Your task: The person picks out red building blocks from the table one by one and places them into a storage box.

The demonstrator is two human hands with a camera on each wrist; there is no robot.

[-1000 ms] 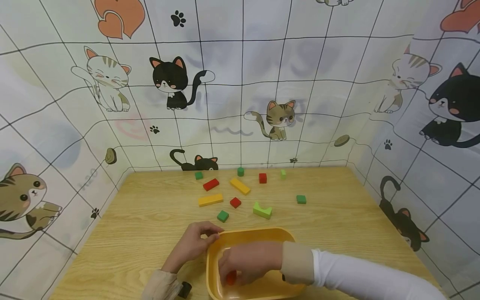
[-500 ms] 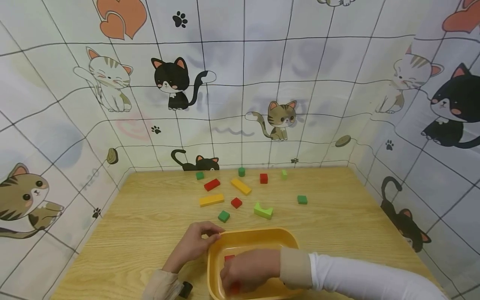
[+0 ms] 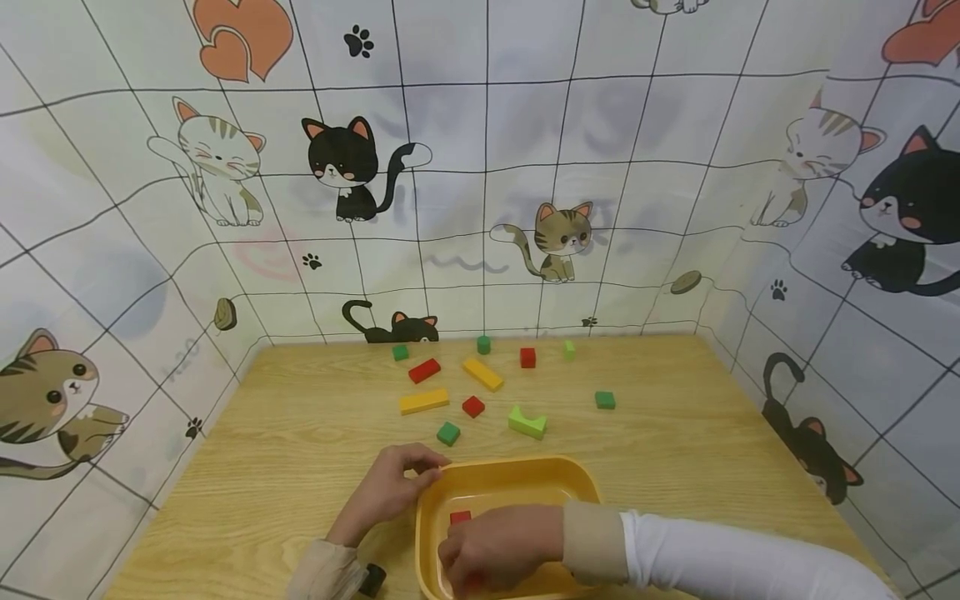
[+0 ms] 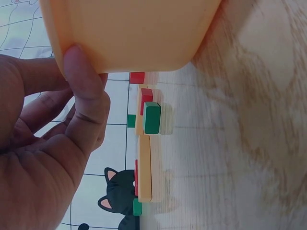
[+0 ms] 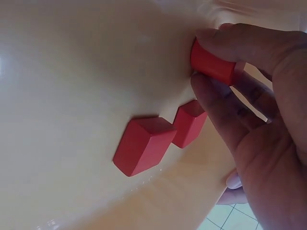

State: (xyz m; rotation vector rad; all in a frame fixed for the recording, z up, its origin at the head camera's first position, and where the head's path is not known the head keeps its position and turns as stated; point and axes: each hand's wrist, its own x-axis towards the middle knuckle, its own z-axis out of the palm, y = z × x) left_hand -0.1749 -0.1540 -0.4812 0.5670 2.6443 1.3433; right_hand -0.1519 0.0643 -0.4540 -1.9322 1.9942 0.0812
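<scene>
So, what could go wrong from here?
The red cylinder pinched by the right hand is round, so it might roll once released. That hand could also knock the two red blocks close by. The left hand holds the yellow tray near one corner only, so a push might shift it.

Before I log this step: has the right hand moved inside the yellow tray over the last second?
Yes. In the head view, the right hand has shifted slightly toward the person, away from the far rim of the yellow tray.
</scene>
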